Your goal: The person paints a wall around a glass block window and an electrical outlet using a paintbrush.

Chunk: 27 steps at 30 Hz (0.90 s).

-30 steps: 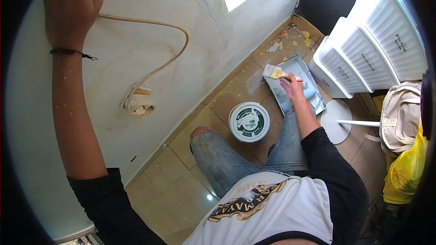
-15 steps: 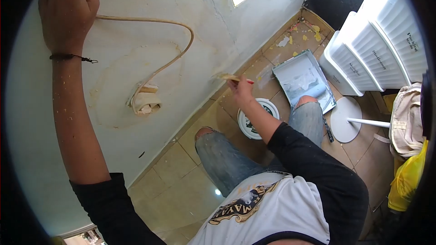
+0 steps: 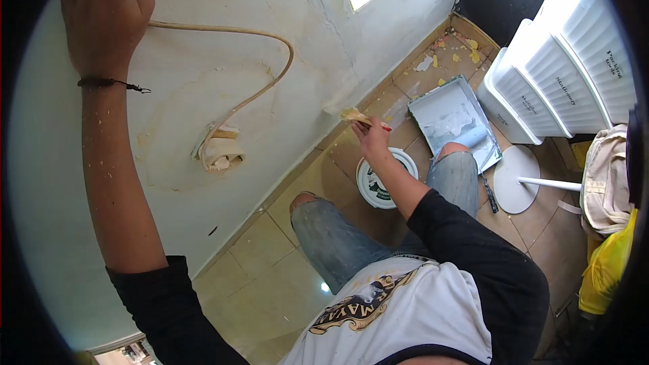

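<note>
My left hand [image 3: 108,17] lies against the white wall [image 3: 223,91], fingers stretched upward and cut off by the top of the view. A beige cable [image 3: 292,54] runs from beneath that hand to a wall socket [image 3: 223,151] with chipped plaster around it. Closed fingers of my right hand [image 3: 373,142] grip a paintbrush [image 3: 353,115] with a red-tipped handle. Its pale yellowish bristles are close to the foot of the wall, by the skirting. Below my right wrist stands a white bucket [image 3: 366,190] with a dark label on its lid.
A paint tray [image 3: 451,118] with a roller in it lies on the tiled floor [image 3: 263,243]. Yellow paint flakes [image 3: 471,44] litter the corner. White drawers [image 3: 534,105], a round white stand base [image 3: 516,179], and a beige cloth bag [image 3: 604,182] line the right side.
My right hand has drawn the paintbrush slightly right and away from the wall, with its bristles turned more into view. My left hand stays on the wall.
</note>
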Motion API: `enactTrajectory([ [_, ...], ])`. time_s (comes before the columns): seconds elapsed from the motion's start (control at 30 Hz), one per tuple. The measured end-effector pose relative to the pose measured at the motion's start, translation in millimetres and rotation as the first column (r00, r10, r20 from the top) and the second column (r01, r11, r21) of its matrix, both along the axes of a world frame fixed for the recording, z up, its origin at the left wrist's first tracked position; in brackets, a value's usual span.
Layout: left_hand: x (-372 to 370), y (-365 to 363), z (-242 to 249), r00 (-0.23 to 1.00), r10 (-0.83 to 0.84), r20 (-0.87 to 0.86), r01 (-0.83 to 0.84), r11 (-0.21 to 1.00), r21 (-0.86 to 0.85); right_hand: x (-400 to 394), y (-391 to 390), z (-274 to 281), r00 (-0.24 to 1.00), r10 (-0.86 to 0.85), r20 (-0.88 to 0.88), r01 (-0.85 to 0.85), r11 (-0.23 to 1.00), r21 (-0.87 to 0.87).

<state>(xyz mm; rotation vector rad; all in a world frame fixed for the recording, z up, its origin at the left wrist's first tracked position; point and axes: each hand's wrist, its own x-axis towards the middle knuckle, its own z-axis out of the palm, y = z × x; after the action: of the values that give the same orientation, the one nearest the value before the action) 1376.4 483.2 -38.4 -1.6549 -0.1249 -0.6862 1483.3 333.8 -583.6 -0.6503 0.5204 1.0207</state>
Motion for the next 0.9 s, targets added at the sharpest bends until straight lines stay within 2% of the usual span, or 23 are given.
enactTrajectory([
  [0.13, -1, 0, -1, 1.0, 0.018, 0.005, -0.018, 1.0, 0.001, -9, -5, -5, 0.996, 0.036, 0.076, -0.03, 0.996, -0.08],
  [0.2, 1, -5, -4, 1.0, 0.011, 0.019, -0.011, 1.0, -0.001, -16, 12, 2, 0.978, 0.178, 0.112, -0.154, 0.968, -0.196],
  [0.23, 3, -8, -4, 1.0, 0.011, 0.025, -0.01, 1.0, -0.012, -14, 18, 16, 0.978, 0.17, 0.118, -0.146, 0.971, -0.188],
  [0.3, 3, -8, -4, 0.999, 0.013, 0.029, -0.013, 1.0, -0.008, -7, 24, 44, 0.956, 0.127, 0.263, -0.11, 0.991, -0.076],
  [0.33, 2, -8, -5, 0.999, 0.024, 0.03, -0.024, 1.0, -0.012, -1, 19, 58, 0.956, 0.124, 0.264, -0.107, 0.991, -0.078],
  [0.4, 2, -6, -4, 0.999, 0.018, 0.028, -0.018, 1.0, -0.008, 14, 5, 86, 0.966, 0.024, 0.257, -0.049, 0.995, 0.092],
  [0.43, 1, -5, -4, 1.0, 0.014, 0.021, -0.014, 1.0, -0.002, 20, -3, 90, 0.965, 0.03, 0.261, -0.055, 0.994, 0.089],
  [0.5, 1, -4, -3, 1.0, 0.013, 0.024, -0.013, 1.0, -0.019, 25, -20, 94, 0.955, -0.088, 0.285, 0.022, 0.973, 0.228],
  [0.57, 2, -8, -7, 1.0, 0.013, 0.019, -0.013, 0.999, -0.041, 20, -25, 72, 0.956, -0.082, 0.283, 0.023, 0.979, 0.205],
  [0.63, 7, -14, -8, 0.998, 0.041, 0.041, -0.04, 0.999, -0.022, 13, -18, 41, 0.946, -0.039, 0.323, 0.048, 0.999, -0.02],
  [0.67, 7, -16, -7, 0.998, 0.045, 0.04, -0.045, 0.999, -0.017, 5, -9, 19, 0.946, -0.036, 0.321, 0.044, 0.999, -0.015],
  [0.73, 9, -20, -7, 0.997, -0.075, -0.017, 0.074, 0.996, -0.054, -18, 5, -21, 0.939, 0.061, 0.338, 0.024, 0.971, -0.24],
  [0.77, 7, -15, -6, 0.997, -0.08, -0.019, 0.079, 0.995, -0.053, -31, 8, -26, 0.94, 0.056, 0.336, 0.028, 0.971, -0.239],
  [0.83, 0, -2, -4, 0.999, 0.025, 0.025, -0.025, 1.0, -0.002, -58, 15, -22, 0.957, 0.168, 0.237, -0.129, 0.977, -0.171],
  [0.9, -2, 1, -3, 0.999, 0.028, 0.015, -0.028, 1.0, 0.001, -62, 20, 1, 0.969, 0.179, 0.169, -0.151, 0.974, -0.168],
])
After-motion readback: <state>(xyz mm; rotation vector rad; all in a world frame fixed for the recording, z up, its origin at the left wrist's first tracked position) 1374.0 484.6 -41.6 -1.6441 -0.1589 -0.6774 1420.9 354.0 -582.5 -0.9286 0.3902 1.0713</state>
